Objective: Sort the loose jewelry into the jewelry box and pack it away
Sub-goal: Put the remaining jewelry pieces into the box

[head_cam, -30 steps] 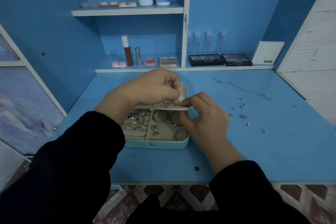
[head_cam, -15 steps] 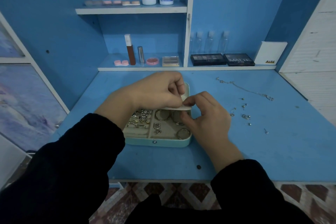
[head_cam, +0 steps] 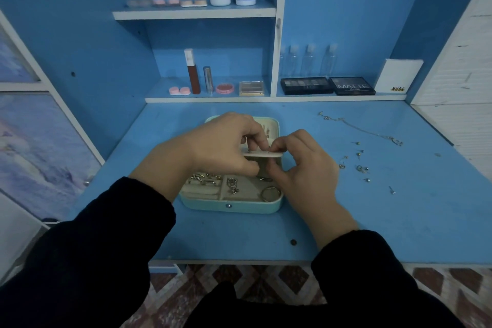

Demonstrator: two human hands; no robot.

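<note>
Mint-green rectangular jewelry box (head_cam: 229,206) lies open at the middle of the frame on the blue table (head_cam: 372,221), with silver rings (head_cam: 205,178) in its lower-left compartment and a hoop (head_cam: 270,192) at lower right. Both hands work over its far half. The left hand (head_cam: 221,146) is curled, its fingertips pinching the top of a cream padded earring panel (head_cam: 263,154); whether a stud sits between them I cannot tell. The right hand (head_cam: 306,168) pinches the panel's right end between thumb and forefinger. The panel's long axis runs left to right across the box. Loose silver stud earrings (head_cam: 362,168) lie scattered right of the box, nearer the right hand, so that hand looks best placed to fetch the next one. A thin silver chain (head_cam: 367,132) stretches diagonally at the upper right.
</note>
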